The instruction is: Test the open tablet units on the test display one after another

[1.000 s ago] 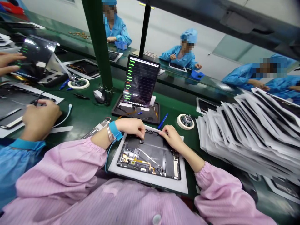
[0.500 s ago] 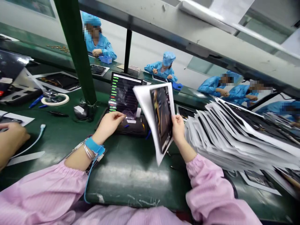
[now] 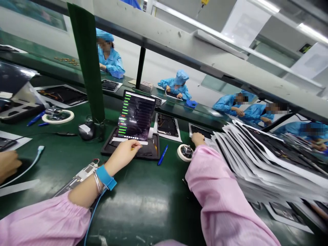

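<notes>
My left hand [image 3: 125,153] is closed in a pinch on a small yellowish piece, in front of the lit screen [image 3: 135,116] that stands in a black tray [image 3: 110,147]. My right hand [image 3: 198,138] reaches to a dark panel on white paper [image 3: 202,130] beside the paper stack; its fingers are bent at the panel's near edge, and what they grip is hard to make out. Another dark panel on white paper [image 3: 167,126] lies behind the tray. A blue pen [image 3: 163,155] and a tape roll [image 3: 185,152] lie between my hands.
A tall stack of papers with panels [image 3: 256,153] leans at the right. A green post [image 3: 88,65] and a mouse [image 3: 86,131] stand left of the screen. Another person's hand [image 3: 9,165] is at the left edge. People in blue work across the bench.
The papered panel that my right hand held up now lies behind the tray. My right hand has moved away to another panel near the stack. My left hand still pinches, slightly lower in view.
</notes>
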Demonstrator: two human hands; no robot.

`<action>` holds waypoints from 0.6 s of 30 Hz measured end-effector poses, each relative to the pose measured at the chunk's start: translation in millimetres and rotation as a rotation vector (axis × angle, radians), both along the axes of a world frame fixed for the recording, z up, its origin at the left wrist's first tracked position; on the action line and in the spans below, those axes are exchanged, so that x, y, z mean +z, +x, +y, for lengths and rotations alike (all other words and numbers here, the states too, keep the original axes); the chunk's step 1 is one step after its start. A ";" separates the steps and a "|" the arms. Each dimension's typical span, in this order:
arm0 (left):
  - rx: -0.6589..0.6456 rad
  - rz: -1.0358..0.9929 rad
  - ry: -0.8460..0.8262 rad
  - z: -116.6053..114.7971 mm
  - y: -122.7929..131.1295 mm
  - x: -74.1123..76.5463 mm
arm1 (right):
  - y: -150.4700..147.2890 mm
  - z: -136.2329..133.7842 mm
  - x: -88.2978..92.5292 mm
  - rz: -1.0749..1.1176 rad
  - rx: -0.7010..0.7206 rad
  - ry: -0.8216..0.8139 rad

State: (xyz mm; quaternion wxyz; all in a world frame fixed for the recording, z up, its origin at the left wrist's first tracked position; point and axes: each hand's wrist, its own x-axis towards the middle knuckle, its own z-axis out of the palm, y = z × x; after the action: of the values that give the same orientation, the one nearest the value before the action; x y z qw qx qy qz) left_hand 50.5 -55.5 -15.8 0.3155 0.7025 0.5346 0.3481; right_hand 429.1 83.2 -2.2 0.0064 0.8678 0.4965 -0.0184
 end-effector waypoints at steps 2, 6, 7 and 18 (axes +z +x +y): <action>-0.009 0.010 -0.002 -0.2 0.6 -0.3 | 9.4 -2.7 -3.2 -0.068 0.039 -0.075; -0.009 0.026 0.008 -0.3 0.6 -0.1 | 12.6 -5.9 -8.4 -0.163 0.184 -0.123; -0.010 0.028 0.014 -0.3 0.3 -0.1 | 11.0 -7.1 -8.3 -0.182 0.219 -0.117; -0.011 0.013 0.048 -0.2 -0.5 0.1 | -52.6 -11.7 39.1 -0.246 0.382 0.278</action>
State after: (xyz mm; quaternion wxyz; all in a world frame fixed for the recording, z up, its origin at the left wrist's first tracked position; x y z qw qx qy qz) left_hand 50.0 -55.6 -15.7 0.2970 0.7149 0.5244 0.3546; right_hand 376.5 71.5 36.9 -0.0493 0.7467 0.6445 0.1571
